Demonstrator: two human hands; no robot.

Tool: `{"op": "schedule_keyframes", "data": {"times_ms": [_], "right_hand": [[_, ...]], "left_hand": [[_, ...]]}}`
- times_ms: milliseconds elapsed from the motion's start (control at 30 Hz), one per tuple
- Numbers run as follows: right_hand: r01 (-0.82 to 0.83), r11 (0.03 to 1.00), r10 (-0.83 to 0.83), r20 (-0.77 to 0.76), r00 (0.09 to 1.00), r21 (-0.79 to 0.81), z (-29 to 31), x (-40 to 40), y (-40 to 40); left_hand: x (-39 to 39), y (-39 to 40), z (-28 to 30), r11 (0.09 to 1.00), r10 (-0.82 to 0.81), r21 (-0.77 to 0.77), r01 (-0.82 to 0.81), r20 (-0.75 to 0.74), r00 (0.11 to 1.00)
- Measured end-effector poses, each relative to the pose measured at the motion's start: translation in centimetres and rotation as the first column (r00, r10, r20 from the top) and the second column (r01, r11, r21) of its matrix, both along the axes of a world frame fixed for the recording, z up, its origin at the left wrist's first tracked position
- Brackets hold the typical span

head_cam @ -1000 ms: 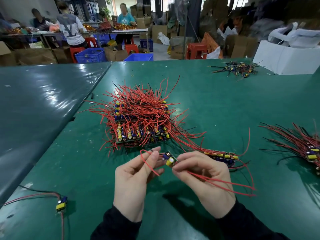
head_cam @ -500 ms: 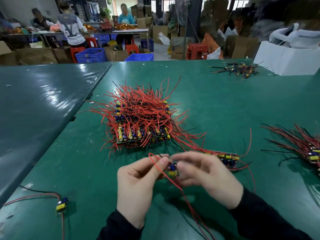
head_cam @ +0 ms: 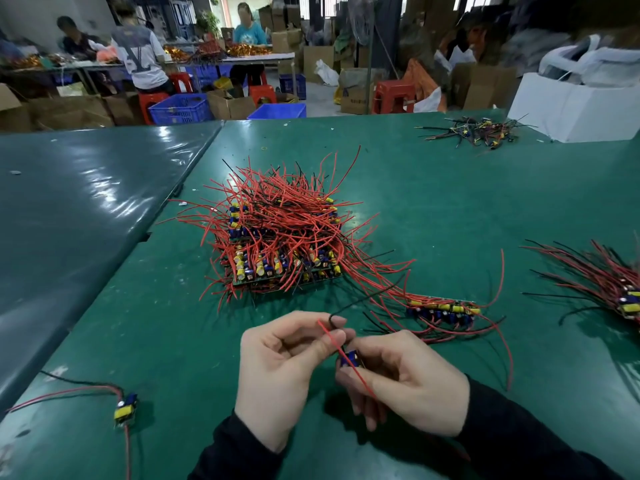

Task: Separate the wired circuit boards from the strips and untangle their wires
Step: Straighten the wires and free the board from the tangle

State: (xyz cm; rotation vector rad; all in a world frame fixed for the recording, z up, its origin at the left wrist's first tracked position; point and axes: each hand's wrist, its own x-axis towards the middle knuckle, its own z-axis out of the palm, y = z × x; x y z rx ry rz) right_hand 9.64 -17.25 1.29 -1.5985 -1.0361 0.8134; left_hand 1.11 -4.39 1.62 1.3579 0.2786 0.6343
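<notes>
Low in the frame's centre, above the green table (head_cam: pixel 450 202), the right hand (head_cam: pixel 405 386) pinches a small circuit board (head_cam: pixel 350 359), light and rigid; best held by its edges. The left hand (head_cam: pixel 284 368) pinches its thin, springy red wire (head_cam: pixel 329 336). Behind lies a tangled pile (head_cam: pixel 277 237) of wired strips, liable to snag.

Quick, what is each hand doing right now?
Left hand: fingers pinching a thin red wire near its end.
Right hand: gripping a small blue and yellow circuit board that the wire leads from.
</notes>
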Motion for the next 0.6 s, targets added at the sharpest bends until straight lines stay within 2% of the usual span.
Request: {"op": "schedule_keyframes", "data": {"times_ms": [267,333,433,500,600], "right_hand": [[-0.042,0.998,0.028,-0.231,0.972,-0.055,0.4,-0.2,0.2],[-0.045,0.997,0.027,-0.257,0.966,-0.065,0.4,-0.2,0.3],[-0.072,0.995,0.053,-0.251,0.967,-0.069,0.4,0.1,0.2],[-0.078,0.994,0.058,-0.233,0.971,-0.078,0.5,0.0,0.1],[-0.085,0.994,0.066,-0.241,0.968,-0.068,0.1,-0.2,0.1]], "left_hand": [[-0.3,0.0,-0.2,0.987,0.018,0.158,-0.014,-0.023,1.0],[-0.2,0.1,-0.3,0.992,-0.002,0.125,0.008,-0.05,0.999],[-0.2,0.6,0.1,0.996,-0.088,-0.029,0.086,-0.076,0.993],[-0.3,1.3,0.4,0.992,-0.103,-0.073,0.098,-0.076,0.992],[-0.5,1.8,0.6,0.986,-0.144,0.068,0.15,-0.094,0.985]]}}
